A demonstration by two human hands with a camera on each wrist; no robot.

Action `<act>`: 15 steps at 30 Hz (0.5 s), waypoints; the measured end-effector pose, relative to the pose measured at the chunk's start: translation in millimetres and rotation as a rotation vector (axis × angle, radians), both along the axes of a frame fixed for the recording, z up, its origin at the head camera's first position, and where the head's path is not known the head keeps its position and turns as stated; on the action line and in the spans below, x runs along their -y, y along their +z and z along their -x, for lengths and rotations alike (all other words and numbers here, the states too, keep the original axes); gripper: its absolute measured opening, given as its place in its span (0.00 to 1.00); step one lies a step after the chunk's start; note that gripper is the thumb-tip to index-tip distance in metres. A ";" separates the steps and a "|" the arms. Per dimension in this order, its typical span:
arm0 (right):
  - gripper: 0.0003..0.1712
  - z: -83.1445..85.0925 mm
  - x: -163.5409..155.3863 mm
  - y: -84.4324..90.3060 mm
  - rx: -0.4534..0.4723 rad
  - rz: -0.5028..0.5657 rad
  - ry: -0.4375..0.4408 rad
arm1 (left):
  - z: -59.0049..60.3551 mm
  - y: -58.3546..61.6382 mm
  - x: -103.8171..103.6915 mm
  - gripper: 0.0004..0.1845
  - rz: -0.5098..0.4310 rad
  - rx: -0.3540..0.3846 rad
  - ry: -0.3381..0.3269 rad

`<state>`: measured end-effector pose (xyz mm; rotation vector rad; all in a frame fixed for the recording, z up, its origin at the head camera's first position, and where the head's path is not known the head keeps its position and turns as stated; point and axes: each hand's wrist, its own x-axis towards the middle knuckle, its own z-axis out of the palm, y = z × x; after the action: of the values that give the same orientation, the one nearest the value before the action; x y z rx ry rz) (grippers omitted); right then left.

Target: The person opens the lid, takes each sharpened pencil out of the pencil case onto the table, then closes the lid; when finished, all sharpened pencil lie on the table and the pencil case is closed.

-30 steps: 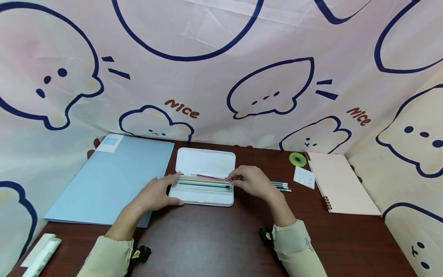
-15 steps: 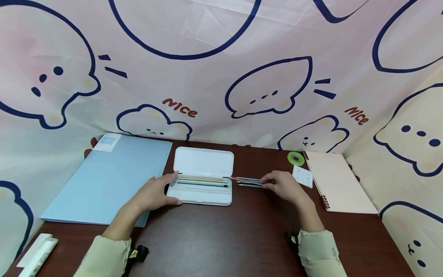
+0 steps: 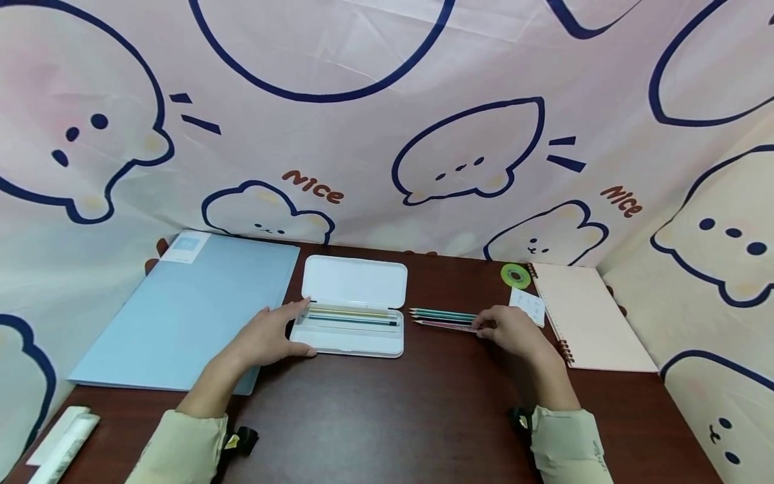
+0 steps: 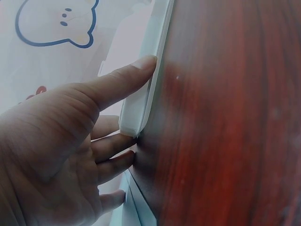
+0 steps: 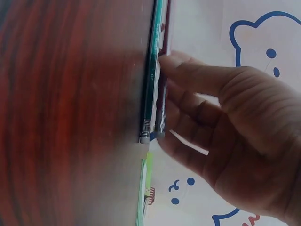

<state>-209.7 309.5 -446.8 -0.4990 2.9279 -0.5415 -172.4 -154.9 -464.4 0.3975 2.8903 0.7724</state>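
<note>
A white pencil case [image 3: 353,339] lies open on the brown table [image 3: 387,403], its lid [image 3: 355,282] folded back and several pencils [image 3: 351,317] in its tray. My left hand [image 3: 275,333] grips the case's left end [image 4: 136,108], thumb along the front edge and fingers [image 4: 113,146] against the end. To the right of the case, a few green pencils [image 3: 444,314] lie side by side on the table. My right hand [image 3: 508,329] pinches the back end of a pink pencil [image 3: 444,325] laid just in front of them. In the right wrist view the pink pencil [image 5: 164,33] lies against a green pencil [image 5: 153,80].
A blue folder [image 3: 187,309] lies left of the case. At the right are a spiral notebook [image 3: 589,316], a green tape roll [image 3: 516,275] and a small white card [image 3: 528,306]. A white object [image 3: 63,444] sits at the front left corner. A printed cloth backdrop [image 3: 387,134] closes off the back and sides.
My right hand lifted the pink pencil out of the case, carried it right and set it down beside the green pencils. The left hand stayed on the case.
</note>
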 end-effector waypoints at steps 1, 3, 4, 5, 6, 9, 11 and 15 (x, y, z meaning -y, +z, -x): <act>0.07 0.3 -0.2 -0.5 0.005 -0.013 -0.008 | -0.2 0.1 -0.3 0.54 0.000 -0.001 -0.003; 0.07 0.7 -0.5 -0.7 0.005 -0.034 -0.015 | -0.2 -0.6 -0.7 0.54 -0.002 0.003 0.001; 0.06 1.0 -0.8 -0.8 0.002 -0.042 -0.017 | -0.3 -0.9 -0.8 0.54 -0.004 0.005 0.004; 0.06 1.2 -0.5 -1.0 -0.002 -0.048 -0.018 | -0.5 -1.0 -1.1 0.54 -0.005 0.003 0.006; 0.06 1.5 -0.2 -1.1 -0.011 -0.057 -0.020 | -0.5 -1.0 -1.2 0.54 -0.004 0.000 0.005; 0.05 3.0 1.7 -1.6 -0.040 -0.086 -0.009 | -0.4 -0.4 -1.7 0.54 -0.005 -0.007 0.005; 0.05 4.1 4.0 -1.7 -0.060 -0.107 0.001 | -0.2 -0.1 -2.0 0.54 -0.002 -0.014 0.001; 0.05 5.9 9.9 -2.5 -0.080 -0.120 0.013 | -0.2 0.2 -1.6 0.53 0.009 -0.015 -0.005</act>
<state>-215.6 299.6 -449.3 -0.5355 3.0074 -0.3495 -172.2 -153.2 -464.3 0.4109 2.9050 0.7589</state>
